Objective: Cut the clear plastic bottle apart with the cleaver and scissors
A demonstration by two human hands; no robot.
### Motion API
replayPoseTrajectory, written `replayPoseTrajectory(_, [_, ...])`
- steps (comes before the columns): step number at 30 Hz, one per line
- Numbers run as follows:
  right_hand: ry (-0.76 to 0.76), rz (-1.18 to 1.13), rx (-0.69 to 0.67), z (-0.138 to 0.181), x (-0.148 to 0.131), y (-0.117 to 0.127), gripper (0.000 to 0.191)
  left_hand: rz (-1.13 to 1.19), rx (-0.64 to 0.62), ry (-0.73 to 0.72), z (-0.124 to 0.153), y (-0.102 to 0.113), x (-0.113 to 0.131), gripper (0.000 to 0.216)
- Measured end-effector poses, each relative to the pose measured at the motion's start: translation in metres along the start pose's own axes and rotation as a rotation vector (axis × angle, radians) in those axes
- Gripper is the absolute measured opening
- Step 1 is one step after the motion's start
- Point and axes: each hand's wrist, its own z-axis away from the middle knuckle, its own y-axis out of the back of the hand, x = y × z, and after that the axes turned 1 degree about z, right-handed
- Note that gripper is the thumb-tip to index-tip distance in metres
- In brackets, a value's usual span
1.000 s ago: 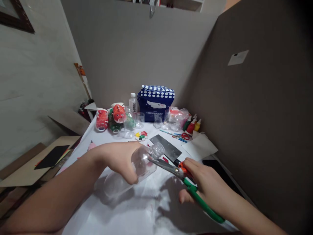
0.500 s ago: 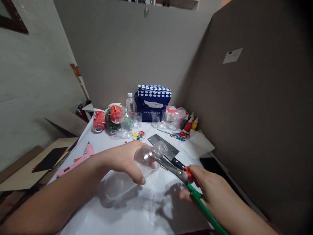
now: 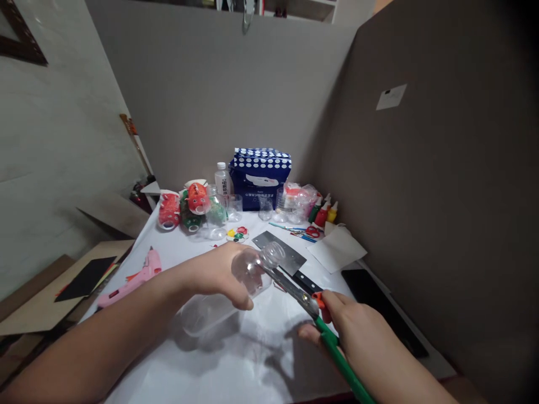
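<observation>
My left hand (image 3: pixel 227 275) is wrapped round a clear plastic bottle (image 3: pixel 252 275), which lies tilted with its open neck toward the upper right. In my right hand (image 3: pixel 349 325) is a pair of shears (image 3: pixel 301 297) with green and orange handles. The blades reach to the bottle's shoulder, just below the neck. Whether they pass through the plastic I cannot tell. Under and beyond the blades lies a cleaver (image 3: pixel 286 252) with a black handle, flat on the white tabletop (image 3: pixel 252 365).
A pink glue gun (image 3: pixel 138 280) lies at left. Behind stand red and green painted animal figures (image 3: pixel 197 199), a labelled bottle (image 3: pixel 222 178), clear plastic pieces (image 3: pixel 265 210), a blue pack (image 3: pixel 260 179) and paint bottles (image 3: pixel 323 213). White paper (image 3: pixel 339 249) and a black slab (image 3: pixel 379 306) lie right.
The view has shifted slightly. My right hand and the shears sit a little farther left and lower; the blades stay at the bottle's shoulder. My left hand keeps its hold.
</observation>
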Motion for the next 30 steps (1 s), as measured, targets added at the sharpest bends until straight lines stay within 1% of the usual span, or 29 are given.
replayPoseTrajectory(2, [-0.011, -0.039, -0.003, -0.004, 0.000, -0.002, 0.033, -0.016, 0.093, -0.007, 0.000, -0.002, 0.000, 0.039])
replayPoseTrajectory(4, [0.018, -0.060, 0.013, -0.010, 0.000, -0.002, 0.031, -0.029, 0.136, -0.018, 0.001, -0.004, 0.000, 0.041])
replayPoseTrajectory(8, [0.123, -0.048, 0.032, -0.021, 0.004, 0.004, 0.033, -0.074, 0.112, -0.053, 0.004, -0.005, 0.000, 0.044])
replayPoseTrajectory(11, [0.159, -0.029, 0.021, -0.028, 0.009, 0.007, 0.034, -0.116, 0.115, -0.058, 0.005, -0.004, -0.001, 0.043])
replayPoseTrajectory(16, [0.191, -0.022, 0.073, -0.036, 0.017, -0.001, 0.033, -0.133, 0.117, -0.098, 0.005, -0.004, -0.003, 0.032])
replayPoseTrajectory(19, [0.216, -0.034, 0.096, -0.040, 0.019, -0.005, 0.030, -0.129, 0.100, -0.068, 0.006, -0.001, -0.004, 0.030])
replayPoseTrajectory(22, [0.226, -0.034, 0.107, -0.044, 0.016, -0.004, 0.029, -0.089, 0.080, -0.026, 0.005, 0.004, -0.004, 0.032])
replayPoseTrajectory(26, [0.213, -0.014, 0.113, -0.050, 0.013, 0.001, 0.028, -0.036, 0.112, -0.019, 0.002, 0.006, -0.003, 0.031])
replayPoseTrajectory(30, [0.220, 0.022, 0.121, -0.057, 0.018, -0.001, 0.020, -0.004, 0.151, -0.010, -0.005, 0.004, -0.007, 0.027])
